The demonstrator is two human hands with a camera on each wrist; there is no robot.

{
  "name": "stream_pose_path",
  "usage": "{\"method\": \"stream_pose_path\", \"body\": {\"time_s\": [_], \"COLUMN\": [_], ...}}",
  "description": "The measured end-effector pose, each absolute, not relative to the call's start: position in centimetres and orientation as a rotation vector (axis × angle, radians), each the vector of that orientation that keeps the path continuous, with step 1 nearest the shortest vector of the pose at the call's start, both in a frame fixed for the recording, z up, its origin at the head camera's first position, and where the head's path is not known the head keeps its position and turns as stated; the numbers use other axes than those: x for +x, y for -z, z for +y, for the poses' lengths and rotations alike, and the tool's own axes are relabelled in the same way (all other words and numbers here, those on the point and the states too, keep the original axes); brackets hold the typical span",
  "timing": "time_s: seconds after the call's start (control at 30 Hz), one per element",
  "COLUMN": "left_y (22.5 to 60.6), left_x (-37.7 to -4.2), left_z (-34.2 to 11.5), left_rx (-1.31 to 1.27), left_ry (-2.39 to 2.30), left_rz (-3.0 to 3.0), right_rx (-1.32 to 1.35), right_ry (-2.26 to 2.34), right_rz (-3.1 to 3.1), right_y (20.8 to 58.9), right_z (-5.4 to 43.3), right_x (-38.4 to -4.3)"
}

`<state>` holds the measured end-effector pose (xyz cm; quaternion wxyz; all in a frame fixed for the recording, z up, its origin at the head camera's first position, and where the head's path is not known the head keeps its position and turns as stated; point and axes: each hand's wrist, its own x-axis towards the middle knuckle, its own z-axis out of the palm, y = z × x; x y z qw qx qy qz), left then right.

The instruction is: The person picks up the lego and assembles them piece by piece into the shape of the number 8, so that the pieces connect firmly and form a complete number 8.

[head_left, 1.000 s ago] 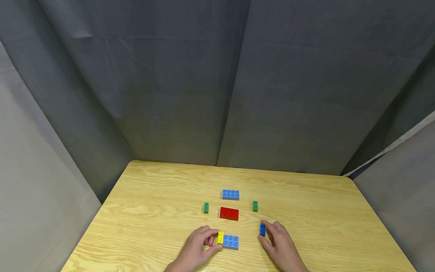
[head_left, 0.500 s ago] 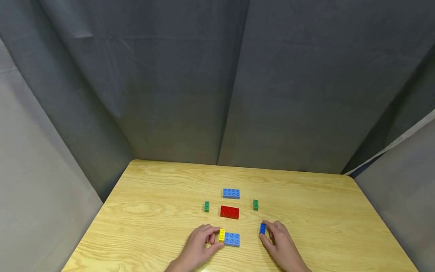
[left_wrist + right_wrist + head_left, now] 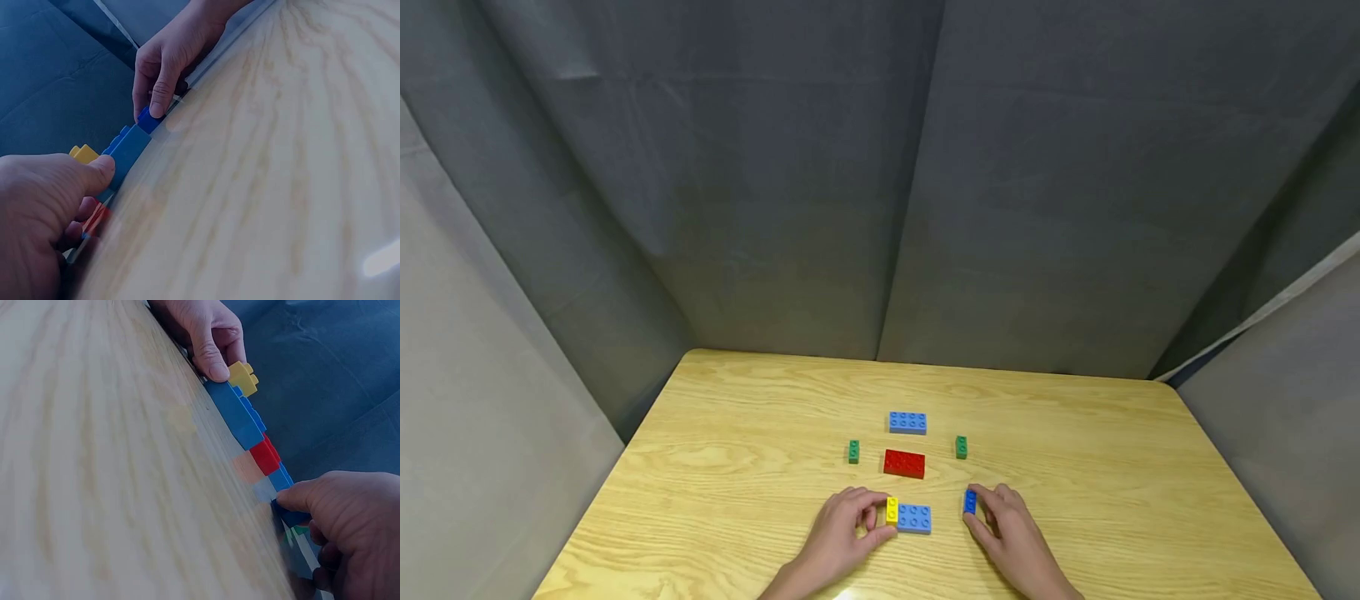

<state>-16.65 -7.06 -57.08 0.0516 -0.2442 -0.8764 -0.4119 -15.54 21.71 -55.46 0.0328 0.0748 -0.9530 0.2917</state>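
Note:
My left hand (image 3: 847,529) pinches a small yellow toy brick (image 3: 892,511) between thumb and fingers. That brick sits on top of the left end of a light blue brick (image 3: 914,518), whose bare studs show to the right. In the right wrist view, the left thumb lies where the yellow brick (image 3: 242,377) meets the light blue one (image 3: 234,412). A small dark blue brick (image 3: 970,502) is pinched by my right hand (image 3: 1011,533), a short gap to the right of the light blue brick. Both hands stay low over the table.
Beyond the hands, a red brick (image 3: 904,464) lies in the middle, with another light blue brick (image 3: 907,423) behind it. One green brick (image 3: 853,452) lies to the left, another green brick (image 3: 961,447) to the right. Grey curtains (image 3: 790,208) surround the wooden table (image 3: 1075,450).
The left hand has shifted slightly right and away, and the yellow and light blue bricks moved with it. My right hand has brought the dark blue brick a little left, narrowing the gap.

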Motion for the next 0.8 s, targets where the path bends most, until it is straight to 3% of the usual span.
{"method": "stream_pose_path", "body": {"time_s": [0.8], "left_y": [57.41], "left_x": [-16.55], "left_z": [-7.07], "left_rx": [-0.737], "left_ry": [1.207], "left_rz": [-2.652], "right_rx": [0.364], "right_ry": [-0.927], "right_rz": [-2.848], "right_y": [56.48], "right_z": [20.76], "right_x": [-15.51]}}
